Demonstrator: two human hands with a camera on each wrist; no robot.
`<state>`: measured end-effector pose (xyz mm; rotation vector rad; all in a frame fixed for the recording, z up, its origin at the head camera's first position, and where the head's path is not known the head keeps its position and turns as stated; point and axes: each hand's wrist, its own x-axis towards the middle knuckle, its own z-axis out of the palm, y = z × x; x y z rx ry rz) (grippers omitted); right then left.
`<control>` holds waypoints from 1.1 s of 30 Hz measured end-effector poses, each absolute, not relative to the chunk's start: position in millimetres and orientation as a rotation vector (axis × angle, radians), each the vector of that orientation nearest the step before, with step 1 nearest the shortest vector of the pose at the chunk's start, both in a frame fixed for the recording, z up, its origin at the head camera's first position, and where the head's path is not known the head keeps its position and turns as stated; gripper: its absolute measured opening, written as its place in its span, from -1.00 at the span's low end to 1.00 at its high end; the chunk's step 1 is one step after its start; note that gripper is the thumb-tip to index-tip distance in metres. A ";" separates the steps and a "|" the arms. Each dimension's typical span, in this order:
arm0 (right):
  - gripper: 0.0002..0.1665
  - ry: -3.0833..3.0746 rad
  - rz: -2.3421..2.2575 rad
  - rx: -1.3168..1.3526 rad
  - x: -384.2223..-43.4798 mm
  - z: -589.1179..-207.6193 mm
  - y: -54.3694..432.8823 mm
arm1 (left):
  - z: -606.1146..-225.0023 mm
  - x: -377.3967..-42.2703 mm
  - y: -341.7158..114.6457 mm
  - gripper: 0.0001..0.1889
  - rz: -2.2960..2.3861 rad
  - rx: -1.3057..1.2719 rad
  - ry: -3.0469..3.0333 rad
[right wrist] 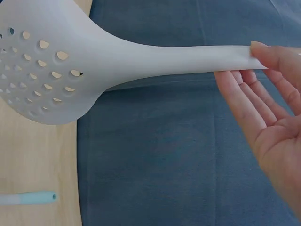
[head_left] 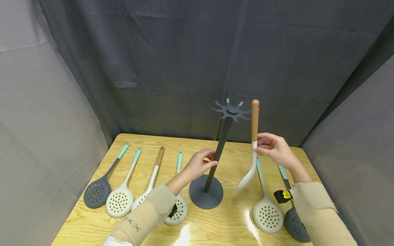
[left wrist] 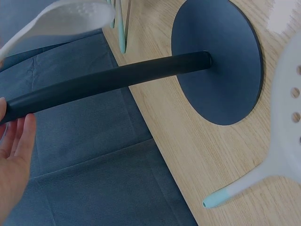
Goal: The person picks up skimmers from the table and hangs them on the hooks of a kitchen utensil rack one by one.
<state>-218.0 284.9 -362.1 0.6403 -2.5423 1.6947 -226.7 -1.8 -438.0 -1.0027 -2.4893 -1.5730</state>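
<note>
Four slotted skimmers lie on the wooden table [head_left: 227, 222] left of the left fingers: a dark skimmer [head_left: 97, 193], a pale mint-handled one [head_left: 120, 203], a white wood-handled one [head_left: 153, 176] and a fourth [head_left: 182, 209], partly hidden by the left sleeve [head_left: 144, 215]. The left hand [head_left: 200, 165] grips the post of a dark stand [head_left: 220, 147], its hooked top [head_left: 231, 110] above those fingers and its round base below them. At right, the right hand [head_left: 274, 147] pinches the neck of a wood-handled skimmer [head_left: 254, 131], its handle rising above the fingertips beside the hooks and its bowl hanging below; whether handle and hook touch cannot be told. Beneath the right fingers lie a cream skimmer [head_left: 267, 216] and a charcoal skimmer [head_left: 294, 222]. The work looks early: one utensil lifted, none on the hooks, six left lying.
</note>
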 end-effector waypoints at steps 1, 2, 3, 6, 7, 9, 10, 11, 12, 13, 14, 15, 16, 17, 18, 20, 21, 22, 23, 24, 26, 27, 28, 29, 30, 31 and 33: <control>-0.55 -2.533 1.693 0.649 -219.5 -360.3 284.6 | -438.1 -226.7 -1.9 -0.69 -1.573 -1.003 -2.491; -0.55 -2.526 1.694 0.657 -220.9 -358.6 284.1 | -438.2 -226.9 -1.9 -0.69 -1.573 -1.003 -2.492; -0.55 -2.521 1.695 0.662 -222.2 -357.2 283.5 | -438.3 -227.0 -1.9 -0.69 -1.574 -1.004 -2.492; -0.53 -2.520 1.658 0.686 -226.2 -353.6 280.6 | -438.6 -227.6 -1.9 -0.69 -1.572 -1.012 -2.487; -0.53 -2.518 1.650 0.698 -227.4 -352.4 279.2 | -438.7 -227.9 -1.8 -0.69 -1.572 -1.012 -2.486; -0.54 -2.508 1.639 0.722 -230.0 -350.3 276.4 | -438.6 -228.4 -1.8 -0.69 -1.573 -1.011 -2.483; -0.54 -2.503 1.635 0.733 -231.2 -349.4 275.0 | -438.5 -228.5 -1.9 -0.69 -1.573 -1.011 -2.482; -0.55 -2.497 1.643 0.741 -232.3 -348.6 273.5 | -438.7 -228.9 -1.9 -0.69 -1.575 -1.012 -2.480; -0.56 -2.490 1.652 0.750 -233.5 -348.0 272.1 | -438.7 -229.1 -2.0 -0.69 -1.581 -1.012 -2.478; -0.56 -2.485 1.655 0.759 -234.5 -347.5 270.9 | -438.9 -229.4 -2.2 -0.69 -1.584 -1.017 -2.473; -0.56 -2.482 1.662 0.764 -235.4 -347.2 269.9 | -439.2 -229.7 -2.4 -0.69 -1.590 -1.025 -2.464; -0.56 -2.481 1.670 0.772 -236.5 -347.1 268.7 | -439.6 -229.9 -2.8 -0.69 -1.592 -1.035 -2.453; -0.56 -2.478 1.676 0.786 -237.4 -347.1 267.6 | -440.1 -230.2 -3.2 -0.69 -1.597 -1.043 -2.441; -0.56 -2.477 1.679 0.799 -238.6 -347.2 266.5 | -440.3 -230.5 -3.7 -0.69 -1.595 -1.054 -2.432; -0.56 -2.478 1.676 0.815 -239.7 -347.5 265.5 | -440.8 -230.6 -4.1 -0.69 -1.579 -1.068 -2.414; -0.56 -2.482 1.667 0.839 -241.7 -348.2 263.7 | -441.2 -230.5 -4.8 -0.68 -1.579 -1.074 -2.400; -0.56 -2.483 1.664 0.850 -242.8 -348.6 262.9 | -441.4 -230.7 -4.9 -0.68 -1.571 -1.075 -2.399; -0.56 -2.486 1.656 0.859 -243.6 -349.0 262.2 | -441.7 -230.9 -4.8 -0.67 -1.569 -1.069 -2.404; -0.56 -2.492 1.647 0.861 -244.2 -349.3 261.6 | -441.8 -230.8 -4.6 -0.67 -1.561 -1.063 -2.412; -0.56 -2.495 1.641 0.863 -244.6 -349.6 261.1 | -442.0 -230.8 -4.2 -0.68 -1.561 -1.052 -2.421; -0.56 -2.499 1.636 0.862 -245.2 -350.2 260.3 | -442.4 -231.0 -3.5 -0.68 -1.568 -1.027 -2.453; -0.56 -2.501 1.632 0.861 -245.3 -350.6 260.1 | -442.5 -231.0 -3.0 -0.68 -1.564 -1.019 -2.463; -0.57 -2.505 1.629 0.855 -245.2 -350.9 259.8 | -441.9 -230.6 -2.8 -0.68 -1.566 -1.008 -2.475; -0.57 -2.505 1.626 0.854 -245.2 -351.3 259.7 | -441.3 -230.2 -2.6 -0.68 -1.565 -1.001 -2.484; -0.57 -2.503 1.629 0.854 -245.0 -351.9 259.5 | -440.8 -229.9 -2.5 -0.68 -1.566 -0.997 -2.489; -0.57 -2.502 1.632 0.854 -244.8 -352.4 259.4 | -440.4 -229.6 -2.3 -0.68 -1.566 -0.994 -2.493; -0.57 -2.507 1.638 0.858 -244.7 -353.9 259.5 | -439.2 -229.1 -2.1 -0.68 -1.568 -0.993 -2.498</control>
